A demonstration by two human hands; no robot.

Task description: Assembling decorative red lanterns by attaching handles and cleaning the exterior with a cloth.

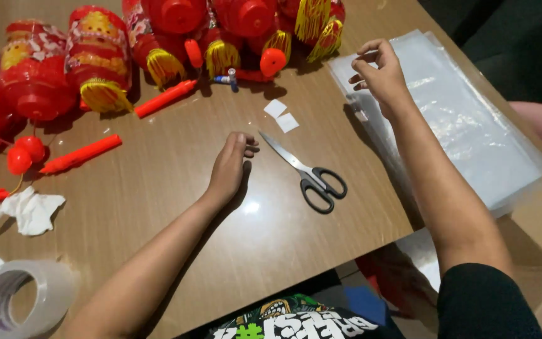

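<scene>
My left hand (230, 164) rests on the brown table (177, 188), fingers loosely curled, holding nothing. Black-handled scissors (308, 172) lie just to its right, blades pointing toward the hand. My right hand (377, 74) hovers over the near left corner of a stack of clear plastic sheets (465, 119), with its fingertips pinching at the top sheet's edge. Two small white paper squares (281, 115) lie between the hands.
Several red and yellow plastic lanterns (95, 56) crowd the table's far side, with red sticks (79, 155) and red balls (26, 154) nearby. A crumpled tissue (29, 210) and a tape roll (14, 301) sit at the near left. The table edge runs along the right.
</scene>
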